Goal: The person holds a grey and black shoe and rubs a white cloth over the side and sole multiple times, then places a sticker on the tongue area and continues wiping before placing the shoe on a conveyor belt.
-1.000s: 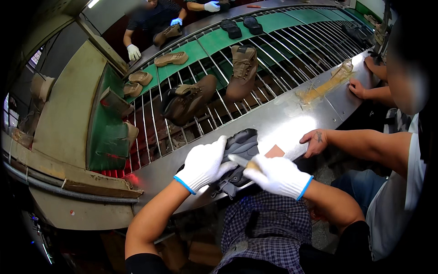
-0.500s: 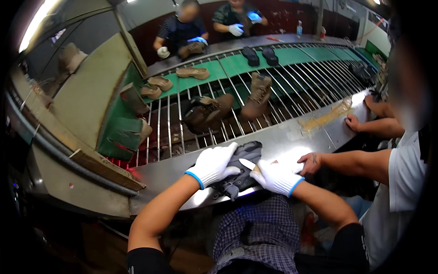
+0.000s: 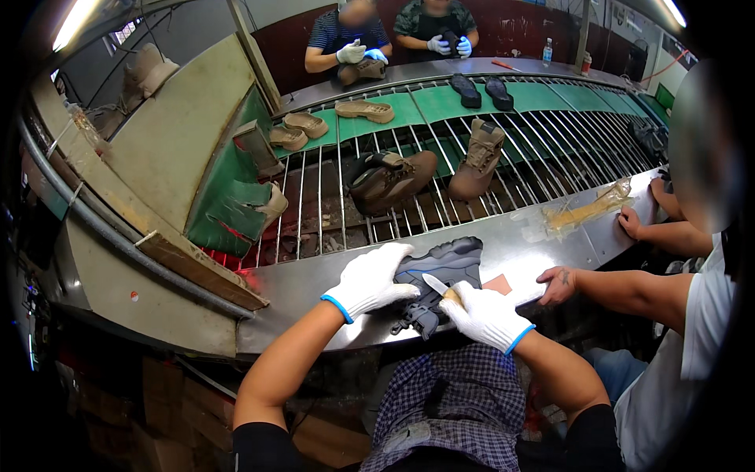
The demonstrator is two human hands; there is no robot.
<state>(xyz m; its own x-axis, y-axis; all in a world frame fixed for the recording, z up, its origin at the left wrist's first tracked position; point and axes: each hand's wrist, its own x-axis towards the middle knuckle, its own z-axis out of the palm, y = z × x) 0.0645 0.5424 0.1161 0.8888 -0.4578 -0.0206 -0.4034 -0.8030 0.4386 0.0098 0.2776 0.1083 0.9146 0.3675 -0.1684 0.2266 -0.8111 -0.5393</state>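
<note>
Dark grey shoe soles (image 3: 457, 257) lie on the near metal ledge, partly overlapping. My left hand (image 3: 370, 282), in a white knit glove with blue cuff, grips their left side, fingers along the far edge and thumb across the near part. A knife (image 3: 433, 283) with a short pale blade and a light brown handle is in my gloved right hand (image 3: 489, 316). Its blade points up and left, over the soles. From this view I cannot tell whether the blade touches them. A dark piece with irregular edges (image 3: 418, 318) hangs at the near side of the soles.
Beyond the ledge, brown boots (image 3: 476, 161) stand on a rack of metal bars. Tan soles (image 3: 365, 111) and black soles (image 3: 499, 93) lie on a green belt. Two gloved people work across. A person's bare hand (image 3: 557, 285) rests at the right near a tan piece (image 3: 496, 285).
My view has shifted, so the scene sits further right. More of the soles shows between my hands. Across the belt, the person at right now has both hands together on a dark item.
</note>
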